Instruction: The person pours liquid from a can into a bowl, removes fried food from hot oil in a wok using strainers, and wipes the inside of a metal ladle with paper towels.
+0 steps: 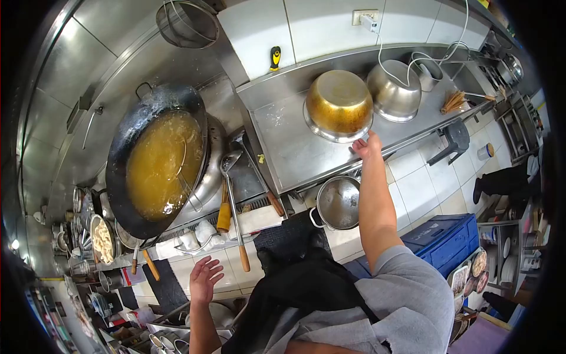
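Note:
My right hand (368, 146) reaches out over the steel counter, at the front rim of an upturned metal bowl (340, 103) with brown-gold stains. The thumb stands apart from the curled fingers, and nothing shows in the hand; whether it touches the rim I cannot tell. A shinier upturned steel bowl (394, 90) sits just to the right. Empty, with its fingers spread, my left hand (206, 278) hovers low in the view, left of a long-handled ladle (234, 206).
A big black wok (127, 127) of yellowish liquid, a wire strainer in it, fills the left. Below the counter stands a steel pot (338, 202); a blue crate (445, 242) and a dark stool (453, 140) are at right. A white cable (381, 50) runs from the socket.

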Demonstrator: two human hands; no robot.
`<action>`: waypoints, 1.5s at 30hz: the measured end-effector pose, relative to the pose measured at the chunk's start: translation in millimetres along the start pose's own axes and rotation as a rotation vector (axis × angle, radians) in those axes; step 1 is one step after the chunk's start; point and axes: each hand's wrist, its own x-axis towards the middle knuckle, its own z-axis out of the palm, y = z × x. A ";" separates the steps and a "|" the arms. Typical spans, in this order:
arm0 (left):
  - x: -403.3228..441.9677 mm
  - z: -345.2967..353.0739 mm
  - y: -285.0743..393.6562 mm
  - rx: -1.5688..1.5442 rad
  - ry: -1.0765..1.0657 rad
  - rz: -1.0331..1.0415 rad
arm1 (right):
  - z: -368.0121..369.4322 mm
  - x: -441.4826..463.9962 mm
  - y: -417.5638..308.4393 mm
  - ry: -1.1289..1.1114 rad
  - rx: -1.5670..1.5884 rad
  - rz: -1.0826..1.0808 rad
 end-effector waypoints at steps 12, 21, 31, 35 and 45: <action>-15.4 -19.6 3.9 0.170 0.075 0.008 | 75.4 -56.2 15.9 -0.200 -0.042 -0.370; -7.4 -20.7 -0.8 0.229 0.010 0.019 | 101.0 -152.3 35.5 -0.313 -1.206 -1.701; 19.4 -49.9 1.4 0.258 -0.062 0.072 | 57.3 -230.6 121.7 -1.016 -2.075 -1.524; 21.6 -80.6 -9.7 0.252 -0.055 0.051 | 54.4 -212.9 113.4 -0.914 -1.998 -1.527; 74.2 -94.9 -14.7 0.338 -0.464 0.099 | -51.2 -270.0 154.5 -0.350 -1.531 -1.339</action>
